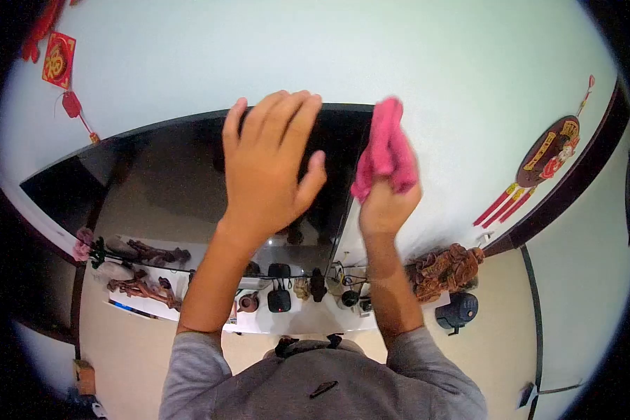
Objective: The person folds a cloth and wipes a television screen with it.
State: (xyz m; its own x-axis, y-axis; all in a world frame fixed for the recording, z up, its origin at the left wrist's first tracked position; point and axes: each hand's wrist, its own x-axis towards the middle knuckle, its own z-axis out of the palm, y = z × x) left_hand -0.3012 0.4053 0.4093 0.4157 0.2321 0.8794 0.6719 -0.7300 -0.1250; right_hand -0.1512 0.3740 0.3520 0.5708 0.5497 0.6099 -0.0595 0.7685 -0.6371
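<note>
A large black television (168, 185) spans the middle of the head view, against a white wall. My left hand (264, 164) is in front of its screen, fingers stretched and spread, fingertips at the top edge; whether they touch it I cannot tell. My right hand (390, 204) is closed on a bunched pink cloth (386, 143). The cloth is at the television's right side edge, partly over the white wall. Some of the right fingers are hidden by the cloth.
Below the television, a white shelf (308, 323) holds a black router box (279, 299), a small brown teapot (248, 302) and wood carvings (446, 271). Red ornaments (59, 59) hang at left, a tasselled plaque (549, 152) at right. A dark appliance (458, 312) stands lower right.
</note>
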